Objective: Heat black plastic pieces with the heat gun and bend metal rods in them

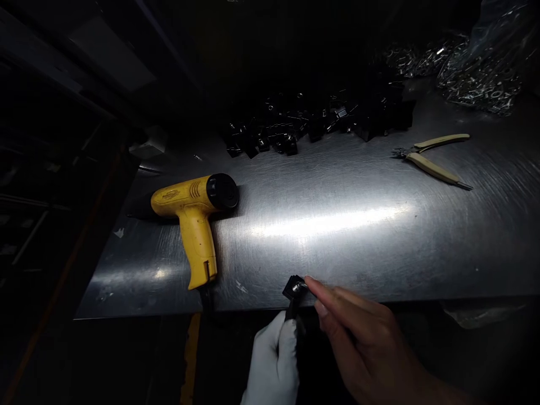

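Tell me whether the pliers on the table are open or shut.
Open: the pliers lie with their two pale handles spread in a V, bare table showing between them.

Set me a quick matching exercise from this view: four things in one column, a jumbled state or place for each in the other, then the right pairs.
Things
1. Heat gun
2. Pliers
3. Left hand
4. Right hand

States and places
A. Ungloved, close to the small black part
B. Yellow, lying toward the left end of the metal table
C. In a white glove, holding the small black part
D. Lying with pale handles spread apart

Pairs: 1-B, 2-D, 3-C, 4-A
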A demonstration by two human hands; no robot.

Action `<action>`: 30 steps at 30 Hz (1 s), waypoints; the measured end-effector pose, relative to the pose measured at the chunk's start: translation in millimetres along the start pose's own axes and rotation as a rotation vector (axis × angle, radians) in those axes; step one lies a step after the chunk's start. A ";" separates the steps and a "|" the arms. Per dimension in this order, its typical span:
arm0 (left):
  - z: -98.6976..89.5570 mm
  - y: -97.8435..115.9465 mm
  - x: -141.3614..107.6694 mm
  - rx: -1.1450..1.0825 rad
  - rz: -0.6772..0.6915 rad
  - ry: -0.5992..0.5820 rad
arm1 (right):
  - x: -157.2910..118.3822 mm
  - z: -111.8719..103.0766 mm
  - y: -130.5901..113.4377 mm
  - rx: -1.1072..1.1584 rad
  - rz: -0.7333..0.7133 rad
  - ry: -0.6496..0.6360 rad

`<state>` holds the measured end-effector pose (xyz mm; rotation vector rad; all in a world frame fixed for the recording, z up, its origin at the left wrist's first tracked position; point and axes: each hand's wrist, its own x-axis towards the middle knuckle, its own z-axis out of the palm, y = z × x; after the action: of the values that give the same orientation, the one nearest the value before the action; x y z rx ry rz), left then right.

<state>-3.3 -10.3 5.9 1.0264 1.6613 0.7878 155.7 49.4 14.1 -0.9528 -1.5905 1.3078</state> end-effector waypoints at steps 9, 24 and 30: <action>7.9 2.4 -1.6 -0.020 -0.047 0.033 | -13.3 13.9 9.8 0.030 -0.057 0.054; 13.5 11.3 -1.1 -0.023 -0.050 0.081 | -19.0 37.1 12.6 0.049 -0.074 0.264; 16.5 11.7 -2.7 -0.034 -0.088 0.118 | -21.4 43.9 14.6 0.067 -0.071 0.296</action>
<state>15.9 -7.3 12.2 0.8920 1.7746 0.8289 122.8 17.0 -7.5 -0.9883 -1.3328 1.1071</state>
